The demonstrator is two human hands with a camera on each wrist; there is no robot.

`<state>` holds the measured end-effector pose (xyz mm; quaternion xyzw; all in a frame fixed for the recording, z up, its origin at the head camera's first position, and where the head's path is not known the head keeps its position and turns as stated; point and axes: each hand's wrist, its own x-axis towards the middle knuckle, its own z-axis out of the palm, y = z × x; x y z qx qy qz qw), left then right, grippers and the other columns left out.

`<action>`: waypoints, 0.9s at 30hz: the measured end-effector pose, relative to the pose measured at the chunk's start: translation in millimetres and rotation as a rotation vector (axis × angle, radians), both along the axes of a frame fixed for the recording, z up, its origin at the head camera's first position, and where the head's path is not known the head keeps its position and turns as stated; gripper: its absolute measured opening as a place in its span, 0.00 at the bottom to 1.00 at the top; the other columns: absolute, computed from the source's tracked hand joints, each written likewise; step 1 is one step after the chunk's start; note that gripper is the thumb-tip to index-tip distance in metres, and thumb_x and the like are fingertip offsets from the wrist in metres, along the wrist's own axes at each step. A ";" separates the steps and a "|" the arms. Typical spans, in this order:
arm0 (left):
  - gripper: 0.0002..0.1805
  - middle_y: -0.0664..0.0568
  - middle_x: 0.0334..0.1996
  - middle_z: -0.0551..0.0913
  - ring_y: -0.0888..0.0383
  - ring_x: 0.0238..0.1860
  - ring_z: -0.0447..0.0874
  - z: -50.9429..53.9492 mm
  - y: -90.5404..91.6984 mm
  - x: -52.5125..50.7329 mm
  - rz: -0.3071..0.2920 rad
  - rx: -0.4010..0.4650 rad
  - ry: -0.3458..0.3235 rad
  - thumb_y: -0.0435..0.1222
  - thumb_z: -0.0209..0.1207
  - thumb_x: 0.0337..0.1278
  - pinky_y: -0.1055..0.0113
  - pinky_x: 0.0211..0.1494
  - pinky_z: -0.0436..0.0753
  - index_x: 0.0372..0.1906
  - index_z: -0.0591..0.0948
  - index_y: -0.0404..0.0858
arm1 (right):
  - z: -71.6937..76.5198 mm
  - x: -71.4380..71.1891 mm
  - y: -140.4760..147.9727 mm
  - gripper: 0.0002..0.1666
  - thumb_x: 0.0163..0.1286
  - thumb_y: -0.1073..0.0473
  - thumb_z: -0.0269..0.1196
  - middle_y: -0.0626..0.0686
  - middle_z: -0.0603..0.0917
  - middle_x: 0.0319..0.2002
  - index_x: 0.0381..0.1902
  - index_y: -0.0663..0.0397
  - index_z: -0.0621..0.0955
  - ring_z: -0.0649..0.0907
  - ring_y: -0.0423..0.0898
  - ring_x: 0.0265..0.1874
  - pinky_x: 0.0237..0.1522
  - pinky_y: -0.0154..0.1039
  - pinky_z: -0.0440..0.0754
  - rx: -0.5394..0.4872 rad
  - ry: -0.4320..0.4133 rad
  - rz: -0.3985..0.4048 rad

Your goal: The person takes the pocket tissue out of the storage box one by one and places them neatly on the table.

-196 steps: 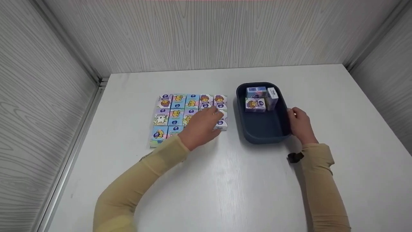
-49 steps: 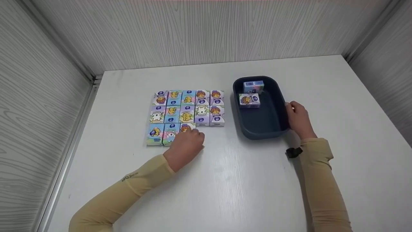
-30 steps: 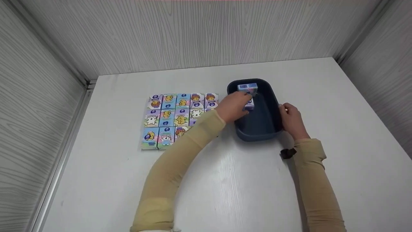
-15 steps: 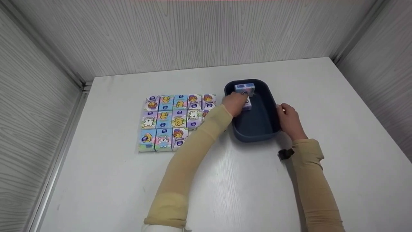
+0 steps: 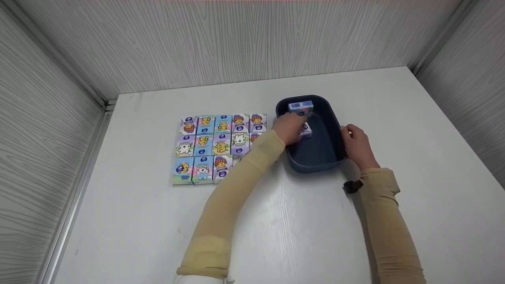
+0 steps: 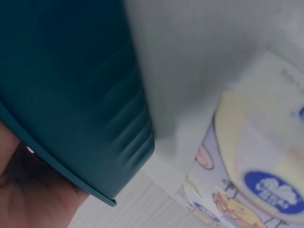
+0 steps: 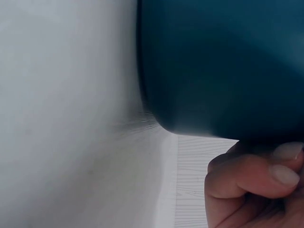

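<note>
Inside the dark blue plastic bin [image 5: 315,154], two small tissue packs lie toward the far end. My left hand [image 5: 290,127] reaches over the near wall side and grips the purple-and-white tissue pack [image 5: 307,131], with its fingertips partly hidden. Behind that pack stands a light blue tissue pack [image 5: 300,106]. My right hand [image 5: 357,146] holds the bin's right rim, fingers curled against it. The left wrist view shows the bin's outer wall [image 6: 85,95] with part of the left hand [image 6: 38,194] beyond the rim. Curled right fingers [image 7: 251,180] show under the bin in the right wrist view.
Left of the bin, several tissue packs [image 5: 203,146] with cartoon prints lie flat in tight rows on the white table [image 5: 130,221]. My left sleeve [image 5: 236,185] covers the rows' right end. Wood-grain panels [image 5: 252,39] enclose the back and sides.
A pack that stood in the bin now lies in the front row. My left hand has gone from that row across to the bin. The right hand stays on the rim.
</note>
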<state>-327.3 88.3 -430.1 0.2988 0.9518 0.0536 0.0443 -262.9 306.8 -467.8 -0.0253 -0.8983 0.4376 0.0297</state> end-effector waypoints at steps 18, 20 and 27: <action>0.29 0.49 0.52 0.74 0.58 0.49 0.70 44.1 -31.6 58.6 -0.066 0.389 0.118 0.43 0.61 0.54 0.70 0.53 0.72 0.63 0.74 0.43 | 2.4 0.8 -2.1 0.24 0.77 0.45 0.43 0.54 0.73 0.26 0.34 0.60 0.71 0.73 0.44 0.22 0.23 0.36 0.72 0.010 0.014 -0.010; 0.29 0.51 0.50 0.74 0.58 0.47 0.69 46.4 -43.0 71.1 -0.029 0.413 0.117 0.44 0.60 0.55 0.70 0.50 0.73 0.63 0.73 0.44 | 2.9 0.4 -2.4 0.25 0.77 0.44 0.43 0.55 0.73 0.28 0.34 0.61 0.71 0.73 0.45 0.24 0.24 0.36 0.72 0.019 0.015 -0.008; 0.29 0.50 0.49 0.73 0.58 0.45 0.68 33.1 -88.0 117.4 0.111 0.389 0.080 0.46 0.61 0.56 0.70 0.48 0.74 0.63 0.74 0.44 | 2.9 1.0 -0.3 0.26 0.77 0.44 0.43 0.56 0.74 0.29 0.36 0.61 0.72 0.74 0.45 0.25 0.25 0.36 0.73 0.030 0.006 -0.003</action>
